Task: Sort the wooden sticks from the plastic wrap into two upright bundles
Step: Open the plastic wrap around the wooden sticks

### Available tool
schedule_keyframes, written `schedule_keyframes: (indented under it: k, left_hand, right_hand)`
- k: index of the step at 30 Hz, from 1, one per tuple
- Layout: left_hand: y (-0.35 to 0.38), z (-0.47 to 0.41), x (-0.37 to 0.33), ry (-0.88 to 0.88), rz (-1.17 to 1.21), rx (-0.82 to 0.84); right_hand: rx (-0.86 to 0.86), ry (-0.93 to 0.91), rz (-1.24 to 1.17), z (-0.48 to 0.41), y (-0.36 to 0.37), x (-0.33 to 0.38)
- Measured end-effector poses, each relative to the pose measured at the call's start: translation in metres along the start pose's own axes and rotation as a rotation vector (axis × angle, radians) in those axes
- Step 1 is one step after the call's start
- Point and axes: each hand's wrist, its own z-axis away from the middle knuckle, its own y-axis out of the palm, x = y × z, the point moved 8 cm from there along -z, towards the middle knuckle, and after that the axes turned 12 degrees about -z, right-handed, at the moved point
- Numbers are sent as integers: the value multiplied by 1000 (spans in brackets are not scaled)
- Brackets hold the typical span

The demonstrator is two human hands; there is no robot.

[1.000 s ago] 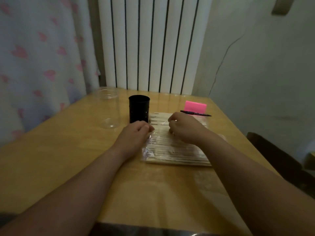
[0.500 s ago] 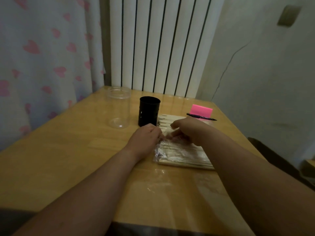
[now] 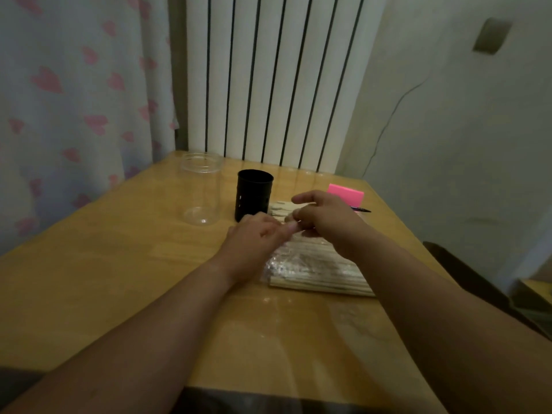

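A flat pack of pale wooden sticks (image 3: 316,273) in clear plastic wrap lies on the wooden table (image 3: 119,279), just right of centre. Both my hands meet over its far left end. My left hand (image 3: 257,243) has its fingers curled, and its thumb reaches over to the fingertips of my right hand (image 3: 325,219). The right hand pinches at the same spot with its index finger raised. Both seem to hold the wrap's edge, but the exact grip is hidden. A black cup (image 3: 254,195) and a clear jar (image 3: 202,189) stand upright behind the left hand.
A pink pad (image 3: 345,194) and a black pen (image 3: 361,209) lie behind the pack. A white radiator (image 3: 268,85) stands against the wall past the table's far edge. A heart-print curtain (image 3: 74,100) hangs on the left and a dark chair (image 3: 466,273) stands on the right.
Both hands have lifted slightly off the pack's left end and closed together. The right index finger now sticks up. The camera has tilted and moved closer.
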Motion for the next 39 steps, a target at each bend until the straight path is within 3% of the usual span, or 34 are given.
schedule_keyframes:
  k: [2,5,9,12,15,17,20,24,34,36,39]
  left_hand:
    - [-1,4,-15,65,61,-13]
    - [-2,5,-27,94,333,-7]
    - [-3,7,-30,79,362,-14]
    - [-3,9,-29,56,385,-3]
    - [-8,14,-31,27,432,4]
    - [-12,18,-37,9,437,27]
    - [-17,25,-51,-1,465,77]
    - [-27,55,-69,69,367,169]
    - [-18,119,-89,56,191,497]
    - [-17,122,-97,59,217,548]
    - [-21,119,-100,16,332,553]
  right_hand:
    - [38,-61,53,9,0,9]
    - [50,-152,175,21,-18,25]
    - [-248,-178,59,23,-111,25]
    - [-441,-2,116,33,-180,-8]
    - [-287,343,175,55,-189,-51]
    - [-135,418,204,70,-174,-55]
    - [29,374,190,88,-151,-45]
    - [92,313,78,112,-138,-33]
    - [313,362,-141,165,-96,-49]
    - [299,349,-185,170,-93,-46]
    - [130,265,-125,166,-104,-39]
